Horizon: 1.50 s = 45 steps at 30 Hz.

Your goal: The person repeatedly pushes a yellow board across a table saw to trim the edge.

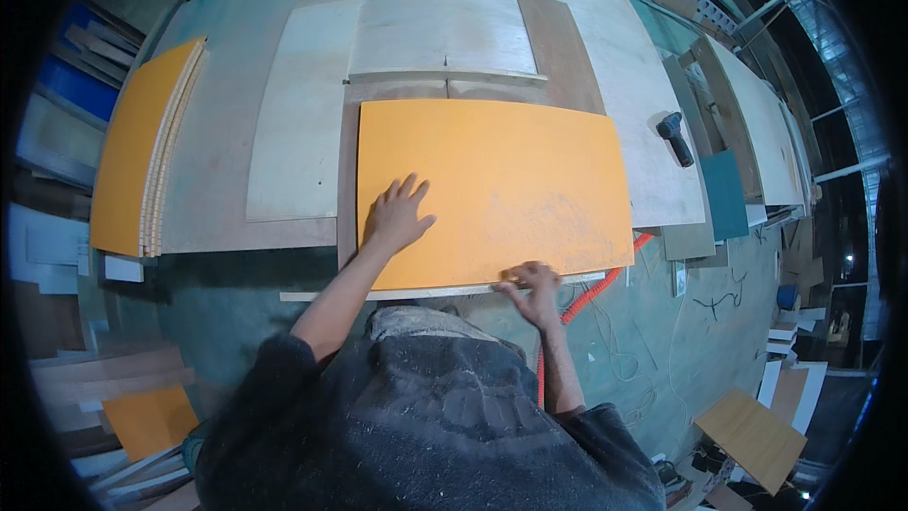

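- The orange panel [492, 189] lies flat on the tabletop [236, 142], on top of pale plywood sheets, with its near edge toward the person.
- The left hand [395, 216] rests open on the panel's near-left part, fingers spread and palm down, gripping nothing.
- The right hand [532, 284] sits at the near edge, its fingers curled onto a thin pale strip [426, 292] that runs along under that edge; whether they pinch the strip or only press it, I cannot tell.
- The two hands are well apart, one on the face and one on the edge.
- To do this well, I judge the flat left palm should keep the panel from sliding while the right fingers keep the strip flush with the edge along its whole length.
- Sawdust marks the panel's surface near the right hand and could let the panel slip.
- A dark power drill [675, 137] lies on the tabletop to the right, well apart from both hands.
- A stack of orange boards [142, 151] sits at the left edge of the tabletop, also well away.
- An orange coiled hose [594, 291] hangs just beside the right hand, below the near-right corner, and could snag the wrist.
- A brown board [563, 52] lies beyond the panel and obstructs nothing.
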Motion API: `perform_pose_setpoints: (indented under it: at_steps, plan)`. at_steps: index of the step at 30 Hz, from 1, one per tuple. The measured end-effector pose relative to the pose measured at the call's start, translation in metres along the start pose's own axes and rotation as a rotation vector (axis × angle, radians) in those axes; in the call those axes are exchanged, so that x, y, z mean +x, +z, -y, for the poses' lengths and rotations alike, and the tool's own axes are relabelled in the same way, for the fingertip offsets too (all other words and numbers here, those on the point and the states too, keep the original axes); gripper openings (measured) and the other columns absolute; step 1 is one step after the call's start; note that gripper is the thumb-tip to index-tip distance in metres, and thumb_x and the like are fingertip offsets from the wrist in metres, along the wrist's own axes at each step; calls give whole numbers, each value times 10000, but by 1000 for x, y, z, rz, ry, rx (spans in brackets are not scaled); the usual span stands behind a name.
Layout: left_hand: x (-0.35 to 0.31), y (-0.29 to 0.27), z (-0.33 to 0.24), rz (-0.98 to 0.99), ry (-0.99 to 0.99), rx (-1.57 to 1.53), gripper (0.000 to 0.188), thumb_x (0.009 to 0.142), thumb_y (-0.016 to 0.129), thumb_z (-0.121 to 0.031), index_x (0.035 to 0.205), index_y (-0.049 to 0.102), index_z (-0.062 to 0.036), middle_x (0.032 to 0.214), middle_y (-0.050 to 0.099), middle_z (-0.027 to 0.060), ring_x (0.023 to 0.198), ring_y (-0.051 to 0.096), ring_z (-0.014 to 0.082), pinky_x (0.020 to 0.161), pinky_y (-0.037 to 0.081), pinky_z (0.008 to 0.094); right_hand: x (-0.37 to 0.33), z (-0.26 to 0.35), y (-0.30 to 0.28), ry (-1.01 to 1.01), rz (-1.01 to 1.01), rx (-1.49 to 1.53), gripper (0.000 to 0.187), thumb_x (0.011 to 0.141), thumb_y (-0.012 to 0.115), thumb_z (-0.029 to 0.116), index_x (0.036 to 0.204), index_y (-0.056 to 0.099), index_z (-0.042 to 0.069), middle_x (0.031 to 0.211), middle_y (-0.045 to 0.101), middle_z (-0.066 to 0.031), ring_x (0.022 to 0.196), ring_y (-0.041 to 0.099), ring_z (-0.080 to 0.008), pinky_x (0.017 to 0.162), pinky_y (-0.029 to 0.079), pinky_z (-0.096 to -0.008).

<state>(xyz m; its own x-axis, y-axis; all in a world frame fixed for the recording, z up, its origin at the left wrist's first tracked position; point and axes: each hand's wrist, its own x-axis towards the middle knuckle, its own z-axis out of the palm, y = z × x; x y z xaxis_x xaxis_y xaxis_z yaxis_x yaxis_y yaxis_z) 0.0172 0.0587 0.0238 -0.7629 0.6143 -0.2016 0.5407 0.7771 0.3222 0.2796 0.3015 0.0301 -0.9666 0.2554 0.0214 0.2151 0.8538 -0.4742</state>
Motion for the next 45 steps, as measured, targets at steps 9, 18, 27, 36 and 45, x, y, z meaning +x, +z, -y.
perform_pose_setpoints:
  at_steps: [9,18,27,36,45]
  plan:
    - [-134,47,16,-213,-609,-136,608,920,726,-457,1258,582,27,1254,623,245,1164,633,440,956,506,579,11,-283,36,999,-558,1069,359,1039,633,265,1253,657,-22,1223,716,-150,1040,710,-281,841,583,-461]
    - [-137,67,20,-415,-573,-137,466,912,741,-385,1220,641,-50,1148,653,157,1079,671,401,900,519,561,20,-276,38,1011,-429,1151,421,1092,618,305,1425,583,50,1302,718,-100,1106,712,-240,975,576,-396]
    - [-137,66,22,-353,-471,-221,354,934,719,-299,1192,689,-59,1044,659,122,1018,686,341,834,536,496,23,-266,34,909,-737,1357,273,1101,603,266,1295,614,74,1075,738,-60,825,706,-180,632,565,-335]
    - [-134,67,20,-376,-491,-173,266,930,724,-312,1067,708,-85,992,683,96,873,710,331,721,543,496,24,-262,38,924,-790,1364,373,1137,493,225,1429,528,-4,1306,675,-155,1142,689,-295,978,598,-466]
    - [-128,73,19,-476,-571,-137,203,895,721,-287,912,692,-86,895,724,100,786,727,338,691,555,492,19,-250,31,920,-771,1414,402,1131,501,193,1437,499,-67,1342,658,-173,1180,679,-303,1005,587,-458]
